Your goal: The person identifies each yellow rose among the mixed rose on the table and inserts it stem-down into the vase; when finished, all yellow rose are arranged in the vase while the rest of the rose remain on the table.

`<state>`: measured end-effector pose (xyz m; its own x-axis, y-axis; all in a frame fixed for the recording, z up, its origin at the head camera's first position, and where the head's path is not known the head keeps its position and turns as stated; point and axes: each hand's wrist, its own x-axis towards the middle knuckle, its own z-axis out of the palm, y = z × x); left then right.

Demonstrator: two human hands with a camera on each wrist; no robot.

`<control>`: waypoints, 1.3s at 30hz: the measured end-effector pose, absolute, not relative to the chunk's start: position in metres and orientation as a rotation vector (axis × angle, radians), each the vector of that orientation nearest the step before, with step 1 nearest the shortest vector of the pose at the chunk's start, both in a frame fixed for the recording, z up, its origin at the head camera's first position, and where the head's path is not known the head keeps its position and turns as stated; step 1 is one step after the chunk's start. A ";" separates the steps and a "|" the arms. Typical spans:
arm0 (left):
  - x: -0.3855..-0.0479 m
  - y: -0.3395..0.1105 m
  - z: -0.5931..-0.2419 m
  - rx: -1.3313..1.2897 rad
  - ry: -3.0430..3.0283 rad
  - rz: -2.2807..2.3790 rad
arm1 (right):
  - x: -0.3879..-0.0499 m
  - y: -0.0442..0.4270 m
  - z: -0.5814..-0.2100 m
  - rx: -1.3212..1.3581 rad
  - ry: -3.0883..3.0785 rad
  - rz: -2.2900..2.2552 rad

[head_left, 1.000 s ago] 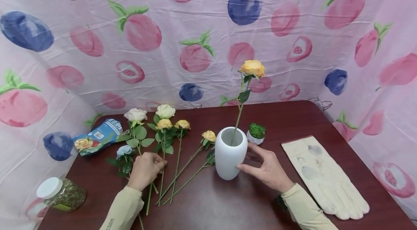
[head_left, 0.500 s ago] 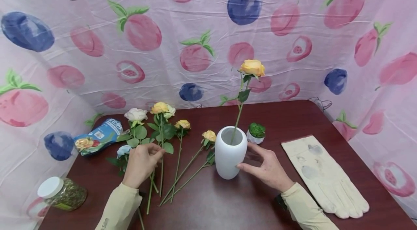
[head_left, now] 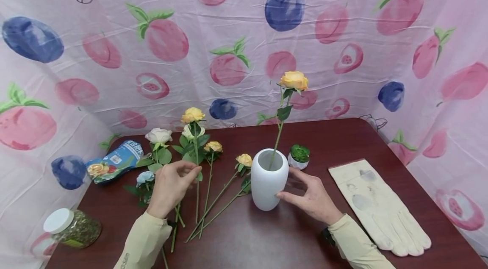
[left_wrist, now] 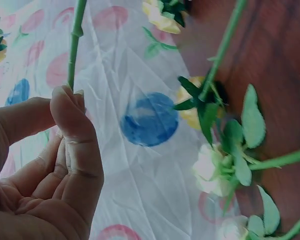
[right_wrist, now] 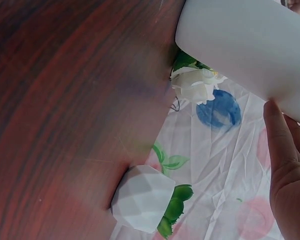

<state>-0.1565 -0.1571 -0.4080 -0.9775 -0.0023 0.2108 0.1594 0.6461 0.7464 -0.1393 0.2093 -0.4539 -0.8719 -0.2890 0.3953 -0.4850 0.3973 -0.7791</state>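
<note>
My left hand [head_left: 171, 186] pinches the stem of a yellow rose [head_left: 192, 115] between thumb and fingers. The rose stands upright above the table, its bloom in front of a white rose [head_left: 187, 132]. In the left wrist view the green stem [left_wrist: 76, 47] rises from the fingertips; its bloom is out of that view. My right hand [head_left: 314, 201] holds the white vase [head_left: 268, 188] at its right side, thumb in front and fingers farther back. One yellow rose [head_left: 293, 80] leans in the vase. In the right wrist view, fingers [right_wrist: 280, 137] touch the vase's wall.
Other roses lie on the table left of the vase: white [head_left: 158, 135], blue [head_left: 145, 178] and yellow [head_left: 244, 159]. A potted succulent [head_left: 299, 154] stands behind the vase. Gloves [head_left: 377, 201] lie at right. At left are a blue packet [head_left: 116, 161] and a white-lidded jar [head_left: 72, 226].
My left hand has lifted the yellow rose from among the others and moved slightly right with it. The right hand and the vase have stayed in place.
</note>
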 end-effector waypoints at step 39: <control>-0.165 -0.076 -0.340 -0.525 -2.187 -1.508 | -0.139 0.209 -0.454 0.681 -2.459 1.491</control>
<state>-0.1652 -0.0760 -0.3404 -0.8357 0.0648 0.5454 0.5327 0.3370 0.7763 -0.1392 0.2094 -0.4538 -0.8772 -0.2868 0.3851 -0.4741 0.3899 -0.7894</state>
